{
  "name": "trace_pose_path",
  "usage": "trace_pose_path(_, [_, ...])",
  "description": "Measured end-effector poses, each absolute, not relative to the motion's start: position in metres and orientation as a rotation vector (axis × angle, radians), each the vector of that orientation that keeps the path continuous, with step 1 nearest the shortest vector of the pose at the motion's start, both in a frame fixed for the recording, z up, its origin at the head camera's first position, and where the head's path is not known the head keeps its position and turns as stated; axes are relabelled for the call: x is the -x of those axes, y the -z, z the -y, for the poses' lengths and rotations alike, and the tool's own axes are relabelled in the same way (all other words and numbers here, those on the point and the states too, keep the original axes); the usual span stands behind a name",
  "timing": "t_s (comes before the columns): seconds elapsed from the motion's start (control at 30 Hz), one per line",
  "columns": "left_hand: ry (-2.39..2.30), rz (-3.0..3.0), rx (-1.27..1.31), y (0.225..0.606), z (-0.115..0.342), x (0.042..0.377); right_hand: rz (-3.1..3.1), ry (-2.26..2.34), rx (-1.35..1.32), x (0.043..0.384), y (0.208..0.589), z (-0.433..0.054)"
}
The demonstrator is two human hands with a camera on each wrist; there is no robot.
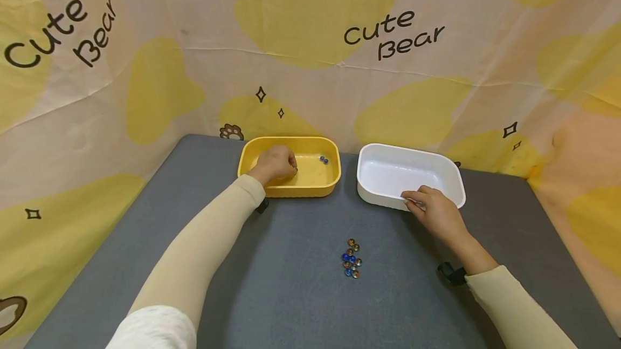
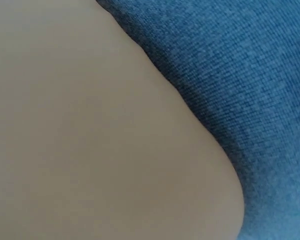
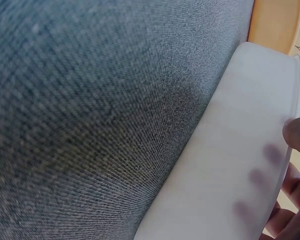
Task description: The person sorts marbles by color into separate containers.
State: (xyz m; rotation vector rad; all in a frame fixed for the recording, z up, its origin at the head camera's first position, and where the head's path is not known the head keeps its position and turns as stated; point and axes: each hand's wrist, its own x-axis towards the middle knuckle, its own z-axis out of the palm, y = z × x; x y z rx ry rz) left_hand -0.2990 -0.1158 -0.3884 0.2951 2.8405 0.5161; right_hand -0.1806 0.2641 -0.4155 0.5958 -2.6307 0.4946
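Note:
My left hand (image 1: 275, 164) reaches over the near left rim into the yellow tray (image 1: 312, 191), fingers curled down near its floor. A marble (image 1: 296, 170) shows at its fingertips, mostly hidden by them. Two blue marbles (image 1: 324, 160) lie in the right part of that tray. With my right hand (image 1: 436, 213) I pinch the near wall of the white tray (image 1: 375, 197). In the right wrist view, the thumb (image 3: 297, 134) is on the outside at the rim and the fingers show through the wall from inside. The left wrist view holds only blurred skin and cloth.
Several loose marbles, blue and amber (image 1: 351, 258), are clustered on the grey tabletop (image 1: 296, 284) between my arms. Both trays stand side by side at the back, close to a printed fabric backdrop (image 1: 310, 25).

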Motion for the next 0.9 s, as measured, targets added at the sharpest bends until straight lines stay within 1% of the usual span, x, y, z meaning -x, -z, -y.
trace_pose_path(0.57, [-0.502,-2.838,-0.297,0.3977,0.1180,0.3047,2.630,-0.506,-0.594,0.1803,0.4157,-0.2632])
trace_pose_path(0.9, [-0.474,-2.828,-0.274,0.3937,0.1160,0.3037,2.635,-0.506,-0.586,0.1800,0.4153,-0.2634])
